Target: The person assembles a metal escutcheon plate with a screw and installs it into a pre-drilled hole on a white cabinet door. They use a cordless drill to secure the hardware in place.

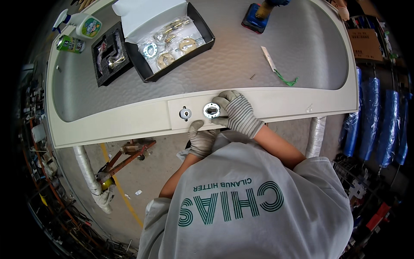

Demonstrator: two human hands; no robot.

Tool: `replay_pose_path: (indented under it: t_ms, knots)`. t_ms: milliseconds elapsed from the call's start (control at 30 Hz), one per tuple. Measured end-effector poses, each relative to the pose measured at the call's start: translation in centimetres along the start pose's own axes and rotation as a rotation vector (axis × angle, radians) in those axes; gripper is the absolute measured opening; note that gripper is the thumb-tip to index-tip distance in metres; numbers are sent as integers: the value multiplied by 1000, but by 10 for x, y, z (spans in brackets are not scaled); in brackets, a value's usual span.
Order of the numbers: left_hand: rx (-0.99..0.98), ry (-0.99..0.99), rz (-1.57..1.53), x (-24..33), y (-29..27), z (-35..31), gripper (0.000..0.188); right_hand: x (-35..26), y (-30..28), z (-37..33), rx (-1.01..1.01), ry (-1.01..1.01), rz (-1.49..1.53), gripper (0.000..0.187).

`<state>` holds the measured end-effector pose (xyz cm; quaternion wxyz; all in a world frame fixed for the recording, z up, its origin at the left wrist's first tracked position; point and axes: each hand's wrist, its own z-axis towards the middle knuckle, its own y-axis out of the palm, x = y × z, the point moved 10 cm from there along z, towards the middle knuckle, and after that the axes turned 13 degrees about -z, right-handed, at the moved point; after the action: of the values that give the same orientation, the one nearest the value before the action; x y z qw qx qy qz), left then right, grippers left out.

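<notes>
A cream-framed door panel with a large textured glass pane (pixel 233 56) lies flat in front of me. In its near rail is a cutout holding a small round metal fitting (pixel 186 114). Just right of that, my right hand (pixel 239 113), in a striped grey glove, pinches a round silver mounting plate (pixel 211 105) with a ring of small holes against the rail. My left hand (pixel 201 140), also gloved, rests at the rail's near edge below the plate. Its visible fingers are apart, and I see nothing in them; part of the hand is hidden.
On the glass are an open black box (pixel 179 64) with bagged metal hardware, a foam tray (pixel 113 54), a spray bottle (pixel 85 25), a green can (pixel 70 44), a blue cordless drill (pixel 257 17) and a tag with green string (pixel 269 58). Blue-wrapped rolls (pixel 370 116) hang at right.
</notes>
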<state>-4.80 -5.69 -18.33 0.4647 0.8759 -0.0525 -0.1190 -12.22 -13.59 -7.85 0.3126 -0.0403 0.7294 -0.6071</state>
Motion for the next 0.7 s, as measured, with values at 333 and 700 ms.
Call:
replay_pose_path:
  t_ms: [333,700]
  knots:
    - [30,-31,7,-3,-1,-3,68,-1,-2,1,-27,3,15,56]
    - [-9,-38,-36,-2,-3,-1,69,-1,-1,0,-20,4,-2,57]
